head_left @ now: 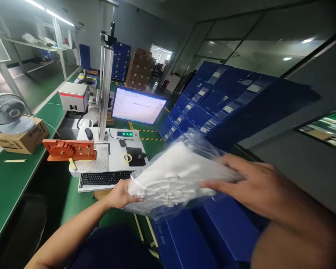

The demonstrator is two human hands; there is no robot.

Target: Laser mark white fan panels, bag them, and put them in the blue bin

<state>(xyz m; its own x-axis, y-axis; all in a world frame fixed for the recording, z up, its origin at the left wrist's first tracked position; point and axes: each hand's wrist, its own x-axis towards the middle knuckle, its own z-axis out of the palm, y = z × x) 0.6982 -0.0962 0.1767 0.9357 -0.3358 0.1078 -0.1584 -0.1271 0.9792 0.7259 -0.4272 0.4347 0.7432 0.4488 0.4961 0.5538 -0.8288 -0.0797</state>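
Note:
A clear plastic bag full of white parts is held up in front of me, tilted, above blue boxes. What the white parts are I cannot make out. My left hand grips the bag's lower left edge, thumb on top. On the right side my right hand pinches the bag between thumb and fingers; it is slightly blurred. Behind the bag stands a white machine table with an orange fixture on its left end.
Blue boxes are stacked at right, with more blue boxes below the bag. The machine table carries a monitor, keyboard, tape roll and laser-marker-like head. At left, a fan sits on a cardboard box on a green bench.

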